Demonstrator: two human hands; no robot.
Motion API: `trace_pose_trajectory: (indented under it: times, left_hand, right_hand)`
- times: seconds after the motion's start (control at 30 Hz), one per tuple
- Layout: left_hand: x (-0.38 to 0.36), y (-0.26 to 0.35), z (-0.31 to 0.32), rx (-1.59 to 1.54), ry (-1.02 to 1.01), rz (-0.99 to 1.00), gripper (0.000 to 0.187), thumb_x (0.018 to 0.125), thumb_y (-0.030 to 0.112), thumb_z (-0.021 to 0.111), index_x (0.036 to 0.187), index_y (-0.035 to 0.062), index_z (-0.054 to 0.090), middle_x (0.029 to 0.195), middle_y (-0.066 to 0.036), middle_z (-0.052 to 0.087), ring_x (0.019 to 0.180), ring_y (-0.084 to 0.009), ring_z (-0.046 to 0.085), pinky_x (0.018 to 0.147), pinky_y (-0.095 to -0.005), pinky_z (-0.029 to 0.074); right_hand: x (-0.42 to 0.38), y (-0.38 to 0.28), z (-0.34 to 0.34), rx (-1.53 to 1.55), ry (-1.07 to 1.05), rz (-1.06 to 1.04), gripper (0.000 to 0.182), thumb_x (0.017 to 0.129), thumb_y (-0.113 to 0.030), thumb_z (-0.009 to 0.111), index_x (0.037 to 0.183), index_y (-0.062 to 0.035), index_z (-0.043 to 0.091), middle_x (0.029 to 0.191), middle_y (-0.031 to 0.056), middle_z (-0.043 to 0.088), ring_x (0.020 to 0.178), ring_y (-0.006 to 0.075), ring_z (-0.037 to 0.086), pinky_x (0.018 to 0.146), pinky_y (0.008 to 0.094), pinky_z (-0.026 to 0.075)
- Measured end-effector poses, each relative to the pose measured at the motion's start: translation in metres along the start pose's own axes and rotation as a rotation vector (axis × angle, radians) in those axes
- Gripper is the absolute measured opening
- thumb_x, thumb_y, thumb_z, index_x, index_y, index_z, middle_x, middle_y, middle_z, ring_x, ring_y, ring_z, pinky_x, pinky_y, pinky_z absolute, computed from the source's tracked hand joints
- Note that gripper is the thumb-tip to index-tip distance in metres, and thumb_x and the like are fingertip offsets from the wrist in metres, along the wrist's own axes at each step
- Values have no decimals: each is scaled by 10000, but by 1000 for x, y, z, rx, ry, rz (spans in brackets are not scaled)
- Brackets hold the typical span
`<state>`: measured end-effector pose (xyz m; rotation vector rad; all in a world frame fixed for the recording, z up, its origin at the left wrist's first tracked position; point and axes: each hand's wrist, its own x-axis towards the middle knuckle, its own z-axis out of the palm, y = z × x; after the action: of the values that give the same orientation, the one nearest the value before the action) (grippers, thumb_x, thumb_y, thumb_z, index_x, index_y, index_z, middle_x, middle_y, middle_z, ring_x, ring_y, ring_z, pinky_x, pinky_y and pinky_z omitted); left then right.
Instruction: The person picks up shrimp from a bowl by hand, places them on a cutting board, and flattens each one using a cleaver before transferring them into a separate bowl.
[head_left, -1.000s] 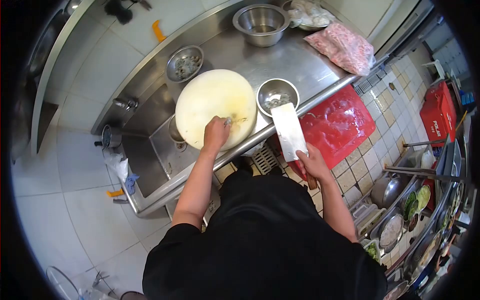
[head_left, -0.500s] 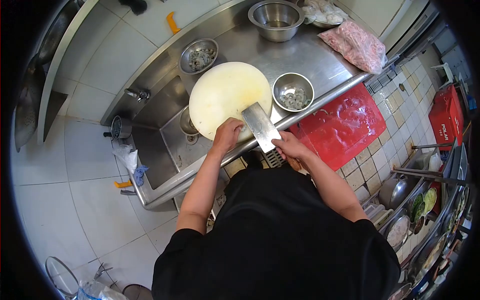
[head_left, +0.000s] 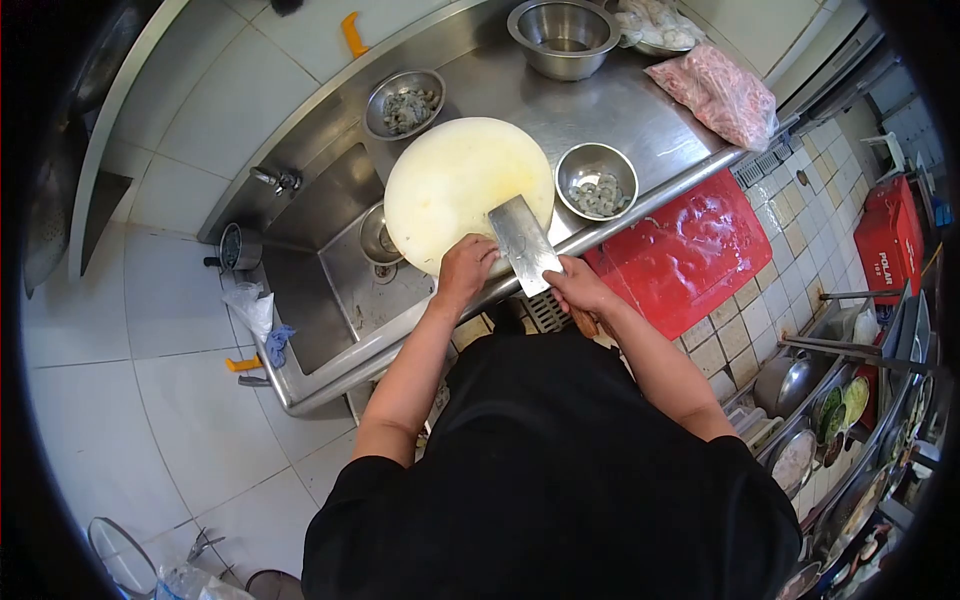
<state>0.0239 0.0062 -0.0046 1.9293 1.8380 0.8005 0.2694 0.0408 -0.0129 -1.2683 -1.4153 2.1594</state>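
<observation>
My right hand is closed around a cleaver, gripping it where its wooden handle meets the blade. The broad blade lies nearly flat over the near edge of a round white cutting board. At that same edge, left of the blade, my left hand has its fingers pinched together. Something small and pale may be at its fingertips, too small to name. A steel bowl with grey peeled shrimp stands right of the board. Another steel bowl at the back left holds more shrimp.
Left of the board is a sink with a tap. At the counter's back right are a larger steel bowl and a bag of pink meat-like pieces. A red mat or board lies below the counter's right edge.
The view has shifted slightly, so the counter things appear a little to the right. My left hand has moved slightly right towards the blade. The cleaver is still in my right hand.
</observation>
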Motion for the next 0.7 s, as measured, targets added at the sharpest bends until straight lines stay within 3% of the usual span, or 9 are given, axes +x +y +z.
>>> trace_pose_trajectory:
  times: [0.4, 0.7]
  left_hand:
    - [-10, 1, 11, 80, 106, -81, 235, 846, 201, 759, 1025, 50, 742, 1048, -128, 736, 962, -311, 702, 865, -383, 557]
    - [-12, 8, 3, 66, 43, -46, 238, 871, 163, 706, 1062, 21, 711, 1116, -148, 702, 1026, -347, 662, 902, -408, 532]
  right_hand:
    - [8, -1, 3, -89, 18, -27, 237, 988, -186, 564, 1118, 11, 555, 634, 33, 548, 443, 123, 529, 428, 286, 454]
    - [-5, -11, 0, -165, -3, -16, 251, 1000, -191, 544, 1111, 34, 549, 635, 36, 546, 454, 125, 531, 434, 295, 456]
